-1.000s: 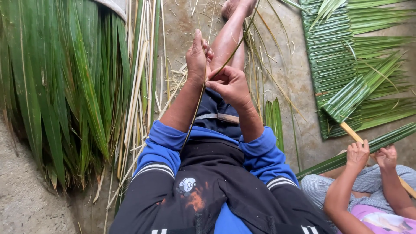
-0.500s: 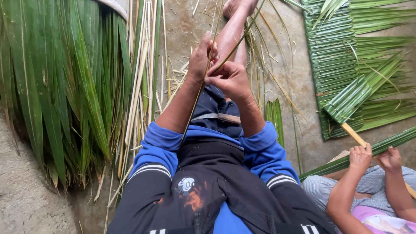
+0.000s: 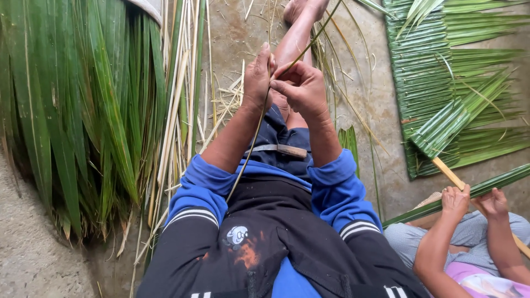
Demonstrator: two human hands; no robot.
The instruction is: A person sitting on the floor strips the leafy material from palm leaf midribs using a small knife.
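Note:
A thin green palm leaf strip (image 3: 251,152) runs from my lap up between both hands and on past my foot. My left hand (image 3: 258,77) pinches it on the left side, fingers closed around it. My right hand (image 3: 302,88) grips the same strip just to the right, thumb and fingers pressed together. Both hands hover above my outstretched bare leg (image 3: 295,38). A knife with a wooden handle (image 3: 281,149) lies across my lap below the hands.
A thick pile of long green palm leaves (image 3: 83,110) lies on the left. Dry pale midribs (image 3: 179,110) lie beside it. A woven palm leaf mat (image 3: 441,72) covers the floor at right. Another person's hands (image 3: 475,201) hold a leaf stem at lower right.
Both hands have stayed on the strip above my leg, shifting only slightly. The other person's hands at lower right moved a little along their stem.

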